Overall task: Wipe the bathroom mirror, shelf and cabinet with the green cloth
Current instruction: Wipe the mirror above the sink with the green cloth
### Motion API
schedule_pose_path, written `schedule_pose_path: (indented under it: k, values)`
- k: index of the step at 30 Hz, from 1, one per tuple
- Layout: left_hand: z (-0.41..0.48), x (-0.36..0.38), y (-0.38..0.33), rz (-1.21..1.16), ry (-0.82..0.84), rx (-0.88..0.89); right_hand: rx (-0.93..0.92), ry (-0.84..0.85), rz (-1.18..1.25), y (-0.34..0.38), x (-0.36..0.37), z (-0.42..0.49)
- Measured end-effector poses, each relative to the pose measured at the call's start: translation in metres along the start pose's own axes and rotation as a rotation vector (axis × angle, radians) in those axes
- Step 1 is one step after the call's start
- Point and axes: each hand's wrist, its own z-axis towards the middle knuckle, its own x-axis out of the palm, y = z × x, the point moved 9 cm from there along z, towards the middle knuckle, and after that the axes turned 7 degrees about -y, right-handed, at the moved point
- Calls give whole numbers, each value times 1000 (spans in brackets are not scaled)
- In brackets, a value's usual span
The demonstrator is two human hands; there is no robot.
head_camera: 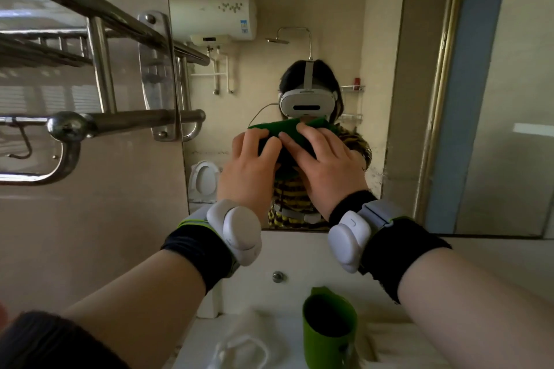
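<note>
Both hands flat, fingers spread: left hand (250,168) and right hand (326,165) press green cloth (280,129) on mirror (419,99); green cup (328,329) on worktop (389,335) below.

Both forearms extended forward and up, bare below rolled dark sleeves. Each wrist wears dark band with white tracker pod. Left hand (250,165) raised, back toward camera, fingers spread and pressed flat forward. Right hand (325,165) just beside it, same pose, fingertips angled inward toward left. Index fingertips close, possibly touching; hard to tell. Thumbs hidden.
</note>
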Motion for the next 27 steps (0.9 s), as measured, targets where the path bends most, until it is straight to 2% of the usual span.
schedule_pose_path:
  k: [9, 15, 22, 27]
  values:
    - [4, 11, -18, -77, 29, 38, 17, 68, 7, -18, -9, -9]
    - [32, 22, -51, -118, 23, 61, 88, 170, 18, -63, -13, -7]
    - [46, 29, -72, -90, 8, 126, 98, 123, 48, -85, -19, -4]
    - [45, 28, -65, -99, 16, 75, 148, 54, 92, -81, -18, -7]
